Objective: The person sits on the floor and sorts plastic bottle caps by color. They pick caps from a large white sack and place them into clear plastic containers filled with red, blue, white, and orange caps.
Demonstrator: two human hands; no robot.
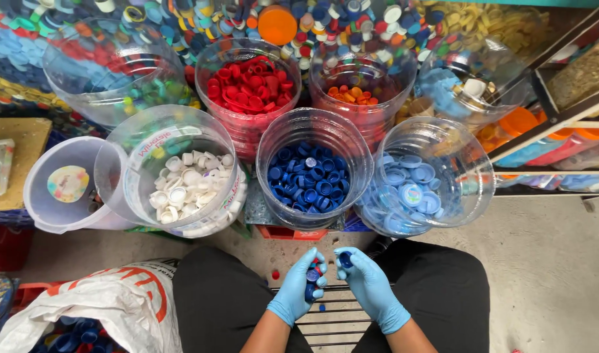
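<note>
Left hand (304, 282) cups dark blue caps (312, 275); right hand (365, 281) pinches one cap (345, 260), hollow up

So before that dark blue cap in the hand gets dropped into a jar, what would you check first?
1. Cap held firmly: right hand pinches a dark blue cap at its fingertips. Ok.
2. Left hand secure: it cups several blue caps. Ok.
3. Matching jar present: the dark blue cap jar stands straight ahead. Ok.
4. Jar mouth open and roomy: not full. Ok.
5. Neighbours differ: white cap jar on one side, light blue cap jar on the other. Ok.
6. Cap clean or damaged: cannot tell.
</note>
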